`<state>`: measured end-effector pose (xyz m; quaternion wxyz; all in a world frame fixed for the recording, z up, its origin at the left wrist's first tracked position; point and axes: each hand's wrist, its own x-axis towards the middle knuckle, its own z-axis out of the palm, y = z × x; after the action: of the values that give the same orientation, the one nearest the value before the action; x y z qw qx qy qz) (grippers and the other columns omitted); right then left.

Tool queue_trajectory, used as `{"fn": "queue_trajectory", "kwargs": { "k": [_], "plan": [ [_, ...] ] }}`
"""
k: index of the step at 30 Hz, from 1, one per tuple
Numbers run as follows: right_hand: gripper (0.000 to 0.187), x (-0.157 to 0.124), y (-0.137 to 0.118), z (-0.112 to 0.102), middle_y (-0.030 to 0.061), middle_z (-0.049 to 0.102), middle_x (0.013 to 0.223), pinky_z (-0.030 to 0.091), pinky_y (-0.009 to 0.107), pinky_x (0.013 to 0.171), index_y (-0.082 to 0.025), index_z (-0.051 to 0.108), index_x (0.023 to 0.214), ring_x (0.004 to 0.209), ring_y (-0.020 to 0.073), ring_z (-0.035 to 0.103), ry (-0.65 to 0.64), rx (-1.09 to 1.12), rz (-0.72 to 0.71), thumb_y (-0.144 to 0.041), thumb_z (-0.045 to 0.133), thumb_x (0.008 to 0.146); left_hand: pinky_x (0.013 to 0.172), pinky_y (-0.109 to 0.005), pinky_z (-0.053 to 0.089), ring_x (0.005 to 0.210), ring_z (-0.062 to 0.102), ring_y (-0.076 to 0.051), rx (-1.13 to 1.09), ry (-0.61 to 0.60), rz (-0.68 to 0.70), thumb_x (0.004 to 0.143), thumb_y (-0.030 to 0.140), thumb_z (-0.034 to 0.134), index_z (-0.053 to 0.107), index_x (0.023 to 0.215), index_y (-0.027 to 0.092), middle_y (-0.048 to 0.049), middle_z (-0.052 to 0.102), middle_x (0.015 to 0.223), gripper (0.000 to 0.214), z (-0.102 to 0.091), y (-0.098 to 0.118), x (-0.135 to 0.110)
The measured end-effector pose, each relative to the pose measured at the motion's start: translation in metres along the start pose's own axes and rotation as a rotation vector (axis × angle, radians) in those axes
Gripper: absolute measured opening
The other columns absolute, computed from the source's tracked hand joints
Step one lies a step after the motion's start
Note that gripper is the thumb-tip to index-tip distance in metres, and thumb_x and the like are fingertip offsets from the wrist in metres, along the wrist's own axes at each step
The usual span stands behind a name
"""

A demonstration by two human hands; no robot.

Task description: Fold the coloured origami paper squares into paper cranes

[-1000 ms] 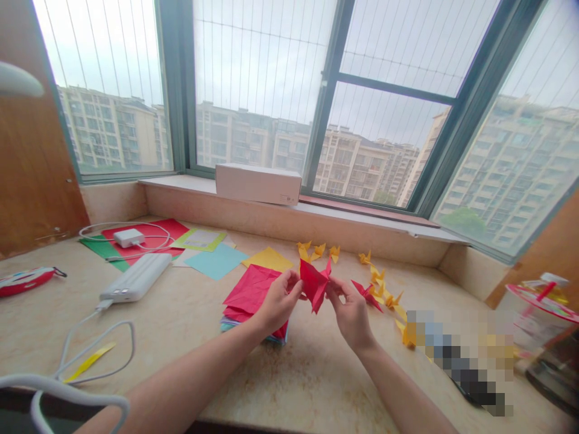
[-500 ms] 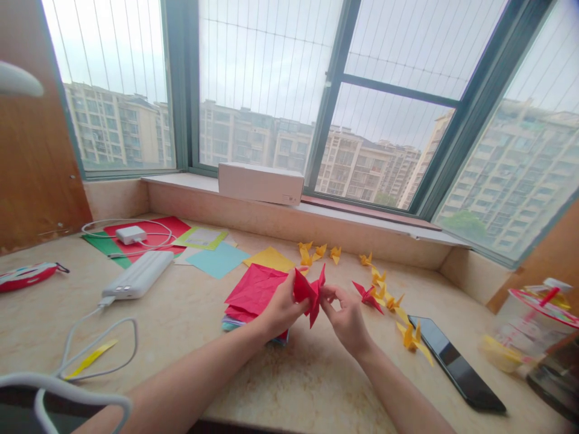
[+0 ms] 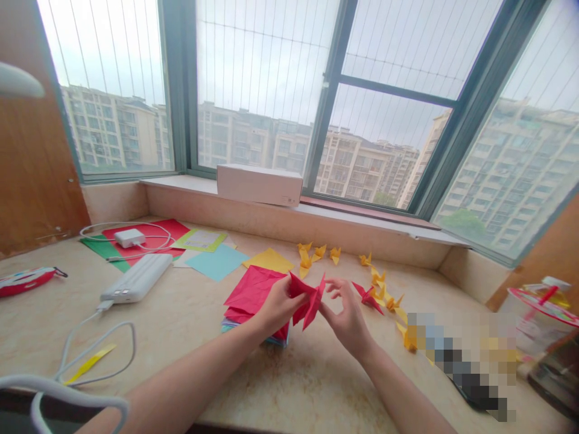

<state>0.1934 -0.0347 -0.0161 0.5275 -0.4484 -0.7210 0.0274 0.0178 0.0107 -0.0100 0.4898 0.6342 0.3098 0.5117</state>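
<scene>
A red origami crane (image 3: 312, 304) is held up over the counter, its wings and points spread. My left hand (image 3: 279, 304) pinches it from the left side. My right hand (image 3: 344, 313) is at its right edge, fingers apart and curved, the thumb touching or very near the paper. Beneath my left hand lies a stack of coloured paper squares (image 3: 253, 292) with red sheets on top. Just right of my right hand rests another red crane (image 3: 368, 297). Several yellow cranes (image 3: 379, 277) form a curved line behind and beside it.
Loose paper sheets (image 3: 218, 262), a white charger (image 3: 129, 237) and a white power bank (image 3: 138, 278) with cables occupy the left. A partly pixelated phone (image 3: 473, 386) and a lidded cup (image 3: 538, 319) are at the right. A white box (image 3: 259, 184) stands on the sill.
My right hand's fingers have opened from a pinch on the crane and lifted off it. The crane has tilted slightly in my left hand, which keeps its hold.
</scene>
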Motion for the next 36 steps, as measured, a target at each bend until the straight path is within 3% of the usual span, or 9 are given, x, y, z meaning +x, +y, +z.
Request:
{"fn": "queue_trajectory", "kwargs": {
  "k": [4, 8, 15, 21, 28, 33, 36],
  "plan": [
    [0.024, 0.0, -0.004, -0.002, 0.0102, 0.058, 0.119, 0.05, 0.042, 0.089, -0.025, 0.062, 0.109, 0.109, 0.0261, 0.057, -0.036, -0.023, -0.042, -0.037, 0.064, 0.088, 0.056, -0.023, 0.045, 0.064, 0.062, -0.015, 0.015, 0.021, -0.02, 0.069, 0.034, 0.078, 0.063, 0.075, 0.014, -0.0024, 0.069, 0.071, 0.026, 0.0, -0.003, 0.001],
    [0.014, 0.002, -0.008, -0.004, 0.0102, 0.06, 0.115, 0.045, 0.045, 0.097, -0.023, 0.066, 0.092, 0.112, 0.0275, 0.057, -0.061, -0.032, -0.004, -0.037, 0.061, 0.09, 0.059, -0.023, 0.045, 0.067, 0.063, -0.016, -0.058, 0.009, -0.017, 0.069, 0.037, 0.079, 0.062, 0.079, 0.014, -0.0035, 0.07, 0.075, 0.031, 0.0, -0.008, 0.001],
    [0.018, 0.002, -0.005, -0.005, 0.0095, 0.067, 0.107, 0.048, 0.041, 0.092, -0.022, 0.062, 0.094, 0.104, 0.0252, 0.061, 0.03, 0.077, 0.047, -0.038, 0.053, 0.094, 0.058, -0.022, 0.044, 0.064, 0.058, -0.013, -0.205, -0.103, 0.001, 0.064, 0.032, 0.083, 0.066, 0.078, 0.012, -0.0034, 0.068, 0.072, 0.029, 0.002, 0.002, 0.004],
    [0.023, 0.003, -0.002, -0.004, 0.0103, 0.07, 0.104, 0.051, 0.039, 0.086, -0.021, 0.064, 0.1, 0.1, 0.0248, 0.064, 0.018, 0.172, 0.138, -0.04, 0.053, 0.094, 0.054, -0.021, 0.041, 0.058, 0.053, -0.01, -0.235, -0.037, 0.018, 0.066, 0.033, 0.082, 0.066, 0.075, 0.013, -0.0031, 0.067, 0.07, 0.028, 0.003, 0.01, 0.006],
    [0.027, 0.004, -0.004, -0.004, 0.0101, 0.071, 0.102, 0.051, 0.037, 0.083, -0.019, 0.065, 0.1, 0.094, 0.0239, 0.066, 0.029, 0.204, 0.169, -0.042, 0.051, 0.095, 0.057, -0.02, 0.044, 0.061, 0.055, -0.01, -0.281, -0.04, 0.003, 0.069, 0.036, 0.08, 0.064, 0.083, 0.014, -0.0026, 0.066, 0.074, 0.031, -0.001, 0.002, 0.008],
    [0.031, 0.003, 0.001, -0.002, 0.0082, 0.072, 0.09, 0.053, 0.035, 0.076, -0.019, 0.063, 0.096, 0.085, 0.0235, 0.068, 0.088, 0.117, 0.228, -0.047, 0.051, 0.095, 0.07, -0.025, 0.052, 0.067, 0.065, -0.012, -0.563, -0.004, -0.185, 0.078, 0.044, 0.074, 0.059, 0.091, 0.015, -0.0026, 0.067, 0.079, 0.034, 0.0, 0.007, 0.003],
    [0.034, 0.002, 0.006, -0.002, 0.0062, 0.071, 0.079, 0.052, 0.033, 0.069, -0.018, 0.06, 0.098, 0.076, 0.0227, 0.068, 0.119, 0.116, 0.272, -0.05, 0.05, 0.095, 0.085, -0.03, 0.053, 0.081, 0.07, -0.015, -0.64, -0.048, -0.218, 0.078, 0.045, 0.075, 0.056, 0.106, 0.018, -0.0047, 0.07, 0.089, 0.044, 0.004, 0.014, -0.002]
  ]
}}
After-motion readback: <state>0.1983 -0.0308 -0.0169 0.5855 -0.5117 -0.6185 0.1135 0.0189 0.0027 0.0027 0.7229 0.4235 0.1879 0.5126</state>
